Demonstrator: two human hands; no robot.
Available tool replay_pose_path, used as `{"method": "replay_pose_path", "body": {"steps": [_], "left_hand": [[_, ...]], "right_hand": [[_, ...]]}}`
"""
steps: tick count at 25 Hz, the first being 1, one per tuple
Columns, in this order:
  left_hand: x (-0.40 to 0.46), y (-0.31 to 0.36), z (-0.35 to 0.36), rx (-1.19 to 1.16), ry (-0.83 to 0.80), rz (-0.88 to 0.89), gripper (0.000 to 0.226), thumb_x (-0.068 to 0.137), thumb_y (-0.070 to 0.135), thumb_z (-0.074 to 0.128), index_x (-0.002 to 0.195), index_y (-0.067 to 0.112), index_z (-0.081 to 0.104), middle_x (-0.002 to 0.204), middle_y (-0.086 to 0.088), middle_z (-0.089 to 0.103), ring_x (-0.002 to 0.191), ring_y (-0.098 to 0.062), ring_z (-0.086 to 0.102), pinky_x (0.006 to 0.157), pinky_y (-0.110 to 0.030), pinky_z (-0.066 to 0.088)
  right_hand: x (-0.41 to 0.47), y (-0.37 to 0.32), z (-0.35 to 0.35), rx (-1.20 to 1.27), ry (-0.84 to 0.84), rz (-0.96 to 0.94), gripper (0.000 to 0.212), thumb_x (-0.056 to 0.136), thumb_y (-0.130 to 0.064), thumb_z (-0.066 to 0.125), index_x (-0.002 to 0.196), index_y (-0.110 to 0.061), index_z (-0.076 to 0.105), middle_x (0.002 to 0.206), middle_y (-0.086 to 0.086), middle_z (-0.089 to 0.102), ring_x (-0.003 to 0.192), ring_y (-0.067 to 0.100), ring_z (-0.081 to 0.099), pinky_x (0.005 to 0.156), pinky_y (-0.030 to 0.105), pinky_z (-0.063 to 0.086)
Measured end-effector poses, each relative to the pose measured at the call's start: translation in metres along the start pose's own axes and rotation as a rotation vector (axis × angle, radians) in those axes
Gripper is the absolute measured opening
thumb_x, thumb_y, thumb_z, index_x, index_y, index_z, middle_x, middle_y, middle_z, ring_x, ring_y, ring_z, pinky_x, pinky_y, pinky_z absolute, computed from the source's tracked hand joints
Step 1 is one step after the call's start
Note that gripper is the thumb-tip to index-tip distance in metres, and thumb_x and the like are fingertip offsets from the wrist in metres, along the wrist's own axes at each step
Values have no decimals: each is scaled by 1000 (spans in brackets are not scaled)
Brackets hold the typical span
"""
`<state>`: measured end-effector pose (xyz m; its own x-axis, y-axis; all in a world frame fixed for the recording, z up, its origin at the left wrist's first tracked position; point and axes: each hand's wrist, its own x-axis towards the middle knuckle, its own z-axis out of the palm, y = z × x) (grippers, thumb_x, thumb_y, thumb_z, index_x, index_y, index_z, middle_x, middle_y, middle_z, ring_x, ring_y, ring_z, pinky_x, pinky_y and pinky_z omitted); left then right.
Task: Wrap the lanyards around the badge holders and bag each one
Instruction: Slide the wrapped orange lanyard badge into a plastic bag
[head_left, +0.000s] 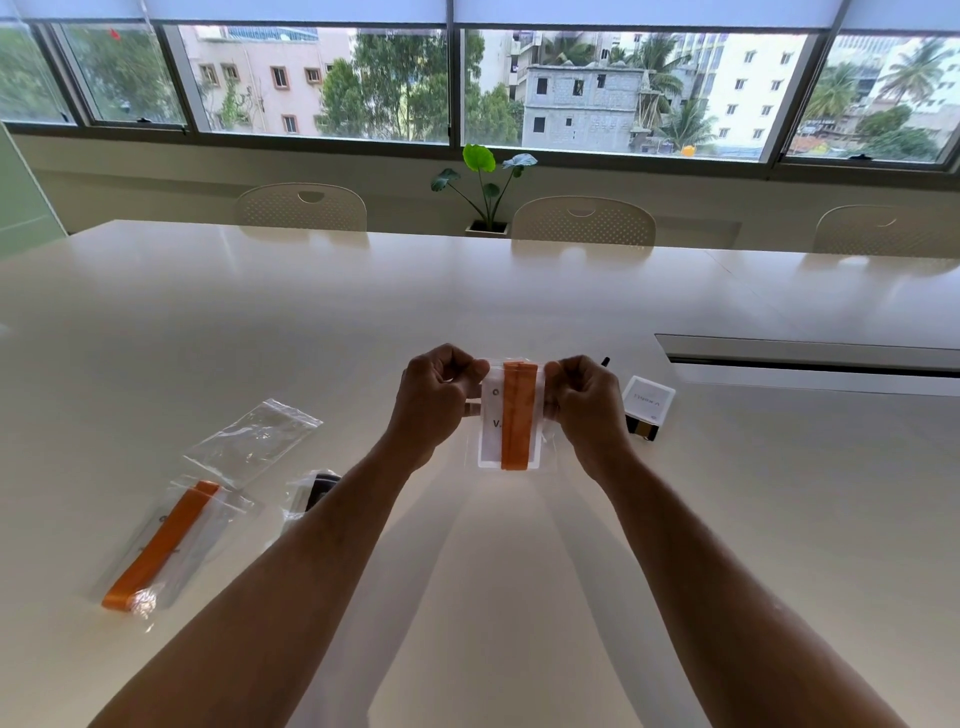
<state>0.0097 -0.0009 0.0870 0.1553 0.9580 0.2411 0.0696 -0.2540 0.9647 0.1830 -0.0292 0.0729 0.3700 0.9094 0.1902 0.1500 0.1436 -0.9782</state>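
Observation:
Above the table I hold a clear plastic bag that contains a white badge holder wrapped with an orange lanyard. My left hand pinches the bag's top left corner. My right hand pinches its top right corner. At the left, another bagged badge holder with an orange lanyard lies on the table. An empty clear bag lies just beyond it. A further bag with a dark item is partly hidden by my left forearm.
A white badge holder with a black and yellow lanyard lies to the right of my hands. A cable slot cuts into the white table at the right. Chairs and a potted plant stand beyond the far edge.

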Motion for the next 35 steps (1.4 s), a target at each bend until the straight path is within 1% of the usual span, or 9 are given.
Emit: {"method": "replay_pose_path", "body": {"steps": [3, 6, 10, 15, 19, 24, 30, 33, 35], "left_hand": [[1, -2, 0, -26, -2, -24, 12, 95, 5, 56, 84, 5, 61, 83, -5, 71, 80, -17, 73, 65, -28, 60], [2, -3, -1, -42, 1, -40, 10, 94, 1, 55, 86, 1, 61, 82, -7, 70, 77, -18, 72, 64, -26, 59], [1, -4, -2, -40, 34, -75, 12, 95, 6, 56, 84, 5, 60, 83, -7, 70, 78, -19, 72, 64, -29, 60], [-1, -9, -9, 6, 51, -178, 11, 97, 14, 54, 88, 9, 56, 87, -8, 68, 84, -23, 71, 72, -38, 61], [-5, -13, -15, 43, 46, -260, 12, 97, 18, 55, 92, 7, 57, 89, -10, 68, 87, -27, 70, 77, -44, 60], [-9, -21, -28, 181, 95, -286, 12, 94, 16, 60, 105, 9, 58, 100, -13, 65, 92, -28, 68, 76, -42, 60], [-15, -32, -48, 420, 79, -269, 9, 95, 13, 58, 101, 18, 61, 104, -9, 65, 89, -24, 67, 63, -27, 60], [-14, -34, -57, 598, 83, -236, 16, 91, 8, 61, 104, 16, 65, 104, -8, 67, 87, -20, 67, 73, -30, 60], [-12, -34, -63, 719, 85, -200, 19, 89, 9, 62, 107, 14, 67, 106, -7, 69, 92, -17, 65, 80, -26, 55]], "right_hand": [[3, -1, 1, -12, 20, 32, 19, 95, -1, 55, 82, -15, 61, 82, 8, 66, 79, 25, 68, 67, 36, 61], [3, -2, 5, -28, 53, 51, 19, 93, 0, 56, 81, -14, 61, 82, 8, 66, 78, 24, 68, 68, 39, 62], [1, -2, 10, -52, 64, 42, 18, 93, -6, 60, 78, -16, 63, 77, 5, 67, 73, 21, 66, 65, 40, 61], [-4, -1, 9, 122, -141, 147, 15, 98, -15, 57, 85, -9, 63, 73, 2, 70, 64, 16, 72, 53, 27, 57], [-10, 6, 16, 163, -188, 203, 18, 100, -15, 53, 88, -6, 64, 74, 4, 72, 64, 17, 73, 53, 27, 56], [-13, 18, 30, 123, -227, 259, 18, 100, -13, 53, 91, -2, 63, 79, 12, 70, 62, 20, 73, 53, 28, 57], [-19, 40, 55, 51, -288, 303, 16, 100, -12, 52, 91, -4, 63, 82, 14, 71, 66, 22, 74, 55, 30, 59], [-22, 48, 64, -53, -288, 260, 15, 98, -14, 57, 88, -10, 66, 78, 10, 71, 61, 15, 71, 55, 27, 57], [-23, 52, 69, -186, -266, 157, 15, 96, -17, 60, 84, -16, 69, 76, 4, 72, 61, 13, 68, 53, 22, 54]]}}
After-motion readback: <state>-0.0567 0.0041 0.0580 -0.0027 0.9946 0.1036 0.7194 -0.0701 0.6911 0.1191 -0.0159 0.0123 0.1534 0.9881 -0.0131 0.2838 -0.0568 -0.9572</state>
